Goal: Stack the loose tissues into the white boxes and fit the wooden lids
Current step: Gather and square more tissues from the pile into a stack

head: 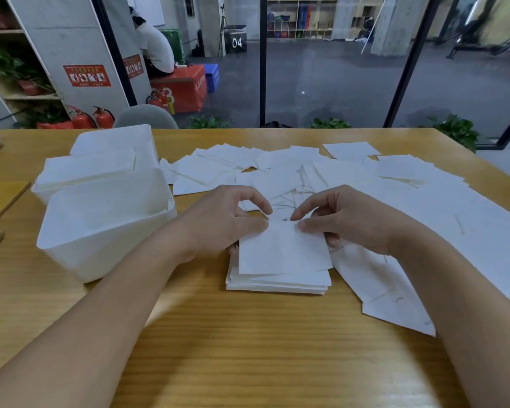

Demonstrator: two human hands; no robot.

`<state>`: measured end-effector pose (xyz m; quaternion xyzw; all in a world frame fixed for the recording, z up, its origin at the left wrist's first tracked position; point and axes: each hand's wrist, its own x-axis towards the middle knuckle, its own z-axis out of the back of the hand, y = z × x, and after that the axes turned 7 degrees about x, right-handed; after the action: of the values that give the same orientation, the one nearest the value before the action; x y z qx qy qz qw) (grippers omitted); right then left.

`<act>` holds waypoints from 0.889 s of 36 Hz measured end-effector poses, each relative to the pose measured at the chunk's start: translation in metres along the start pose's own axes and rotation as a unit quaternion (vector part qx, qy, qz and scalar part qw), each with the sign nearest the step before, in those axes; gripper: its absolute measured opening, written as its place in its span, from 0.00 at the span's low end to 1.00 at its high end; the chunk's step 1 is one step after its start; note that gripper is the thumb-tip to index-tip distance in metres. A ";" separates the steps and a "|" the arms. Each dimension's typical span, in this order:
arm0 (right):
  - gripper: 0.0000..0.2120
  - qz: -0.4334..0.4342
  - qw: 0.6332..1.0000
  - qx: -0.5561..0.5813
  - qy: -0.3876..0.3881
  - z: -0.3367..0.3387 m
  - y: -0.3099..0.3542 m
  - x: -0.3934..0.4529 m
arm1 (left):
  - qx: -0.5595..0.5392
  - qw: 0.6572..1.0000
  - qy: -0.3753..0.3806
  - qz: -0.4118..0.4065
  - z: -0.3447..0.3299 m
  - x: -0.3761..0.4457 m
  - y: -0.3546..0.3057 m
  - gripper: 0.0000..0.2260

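A small stack of white tissues (280, 279) lies on the wooden table (248, 348) in front of me. Both hands hold the far edge of the top tissue (280, 251): my left hand (221, 222) pinches its left corner and my right hand (345, 219) pinches its right corner. Many loose tissues (409, 195) are spread across the middle and right of the table. Left of my hands stands an open white box (100, 248), seemingly empty. Behind it a second white box (42, 192) is filled with tissues to the rim. Wooden lids (0, 201) lie at the far left edge.
A third white box (118, 139) stands behind the filled one. A grey chair back (145, 116) shows beyond the table's far edge. A glass wall with black frames runs behind the table, and a person sits on a red block in the room beyond.
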<state>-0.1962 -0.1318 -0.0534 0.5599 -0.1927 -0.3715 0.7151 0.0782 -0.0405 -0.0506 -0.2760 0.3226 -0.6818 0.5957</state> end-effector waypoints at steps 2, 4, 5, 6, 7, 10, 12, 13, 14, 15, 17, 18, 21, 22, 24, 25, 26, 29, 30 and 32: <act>0.05 -0.011 1.000 0.010 0.010 0.000 0.001 0.000 | 0.012 1.000 0.007 0.007 0.000 0.000 0.001 0.06; 0.04 -0.014 1.000 0.011 0.017 0.001 0.002 -0.001 | 0.017 1.000 0.011 0.017 0.000 0.001 0.003 0.06; 0.04 -0.013 1.000 0.007 0.020 0.001 0.002 -0.002 | 0.021 0.999 0.013 0.022 -0.001 0.001 0.005 0.06; 0.04 -0.011 1.000 0.000 0.022 0.002 0.003 -0.002 | 0.029 0.999 0.013 0.026 -0.001 0.001 0.006 0.06; 0.03 -0.008 1.000 -0.006 0.021 0.002 0.003 -0.002 | 0.038 0.999 0.010 0.028 -0.001 0.002 0.008 0.05; 0.02 -0.002 1.000 -0.020 0.020 0.002 0.003 -0.003 | 0.044 0.998 0.002 0.035 -0.001 0.003 0.010 0.05; 0.02 -0.001 0.999 -0.047 0.025 0.002 0.002 -0.005 | 0.059 0.998 0.014 0.034 0.000 0.003 0.010 0.06; 0.02 0.000 0.998 -0.063 0.027 0.001 0.001 -0.005 | 0.071 0.997 0.022 0.034 0.001 0.002 0.009 0.06; 0.02 0.002 0.997 -0.074 0.027 0.000 0.000 -0.004 | 0.083 0.996 0.028 0.034 0.001 0.002 0.009 0.06; 0.02 0.003 0.997 -0.079 0.027 0.000 -0.001 -0.003 | 0.094 0.994 0.032 0.035 0.001 0.002 0.009 0.06; 0.03 0.000 0.997 -0.079 0.027 -0.002 -0.003 -0.001 | 0.105 0.993 0.034 0.037 0.002 0.002 0.009 0.07; 0.03 -0.002 0.996 -0.082 0.027 -0.002 -0.003 -0.001 | 0.108 0.993 0.033 0.039 0.002 0.002 0.009 0.07; 0.04 0.003 0.992 -0.122 0.018 -0.003 -0.003 0.000 | 0.123 0.991 0.031 0.045 0.003 0.002 0.009 0.07; 0.05 0.016 0.990 -0.140 0.002 -0.004 -0.002 0.001 | 0.130 0.990 0.026 0.044 0.003 0.003 0.009 0.07; 0.05 0.069 0.981 -0.171 -0.053 -0.007 -0.003 0.004 | 0.147 0.988 0.007 0.041 0.001 0.005 0.011 0.08; 0.05 0.100 0.974 -0.186 -0.079 -0.009 -0.003 0.004 | 0.158 0.987 -0.006 0.038 0.000 0.006 0.012 0.08; 0.04 0.124 0.966 -0.206 -0.095 -0.012 -0.003 0.005 | 0.171 0.984 -0.019 0.035 -0.001 0.007 0.013 0.09; 0.09 0.142 0.945 -0.289 -0.061 -0.023 -0.005 0.007 | 0.211 0.976 -0.048 0.014 -0.005 0.009 0.015 0.08; 0.11 0.138 0.937 -0.319 -0.040 -0.026 -0.006 0.008 | 0.215 0.975 -0.049 0.007 -0.006 0.009 0.016 0.08; 0.14 0.121 0.928 -0.353 -0.011 -0.031 -0.007 0.008 | 0.213 0.976 -0.037 -0.004 -0.009 0.011 0.017 0.08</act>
<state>-0.1718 -0.1179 -0.0707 0.2396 -0.1234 -0.3324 0.9038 0.0809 -0.0516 -0.0692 -0.1684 0.1466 -0.7266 0.6498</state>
